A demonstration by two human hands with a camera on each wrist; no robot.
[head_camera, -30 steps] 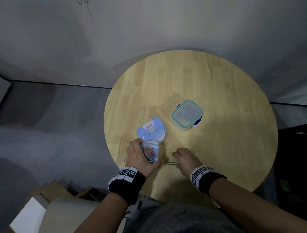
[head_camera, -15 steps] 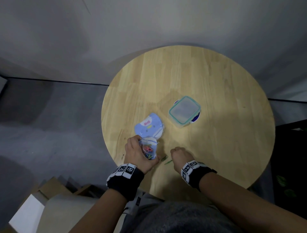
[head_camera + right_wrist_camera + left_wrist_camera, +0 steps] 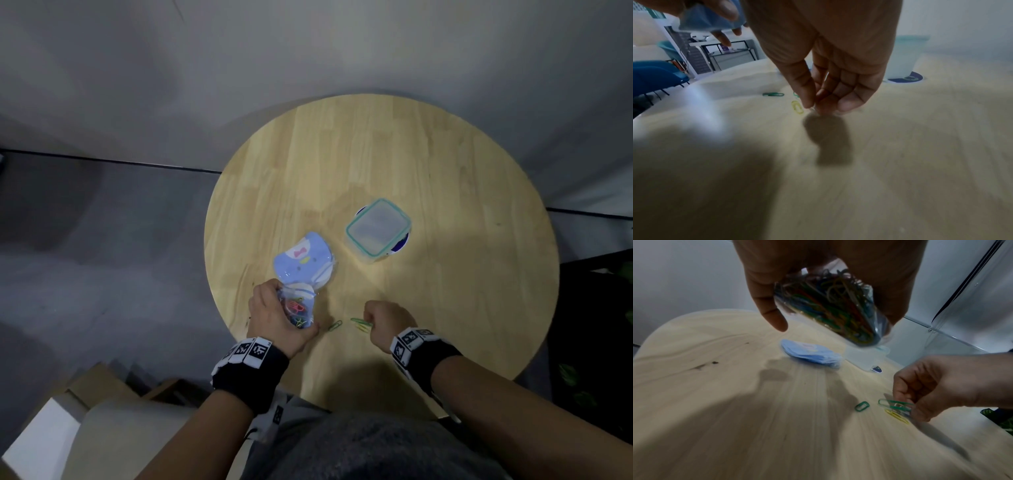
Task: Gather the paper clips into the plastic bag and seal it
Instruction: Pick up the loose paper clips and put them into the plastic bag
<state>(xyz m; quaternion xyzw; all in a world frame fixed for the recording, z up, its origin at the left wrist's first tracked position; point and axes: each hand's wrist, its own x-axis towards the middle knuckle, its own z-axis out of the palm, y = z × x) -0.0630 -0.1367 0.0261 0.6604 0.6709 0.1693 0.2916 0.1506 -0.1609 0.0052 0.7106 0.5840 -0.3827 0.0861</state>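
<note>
My left hand (image 3: 274, 315) grips a clear plastic bag (image 3: 298, 311) holding several coloured paper clips, just above the near edge of the round wooden table (image 3: 445, 205). The left wrist view shows the bag (image 3: 834, 305) between thumb and fingers. My right hand (image 3: 371, 322) pinches a few green clips (image 3: 894, 404) low over the table. A yellow clip (image 3: 897, 416) lies just under those fingertips (image 3: 807, 104). One loose green clip (image 3: 335, 325) lies between the two hands, also seen in the wrist views as a green clip (image 3: 861, 406) (image 3: 773, 94).
A blue printed packet (image 3: 303, 260) lies just beyond the bag. A lidded plastic container (image 3: 378, 231) with a teal rim stands mid-table on a blue round sticker. Cardboard boxes (image 3: 68, 428) sit on the floor at lower left.
My right hand has closed its fingers on the green clips and moved slightly right, leaving one green clip behind on the table. The left hand still holds the bag.
</note>
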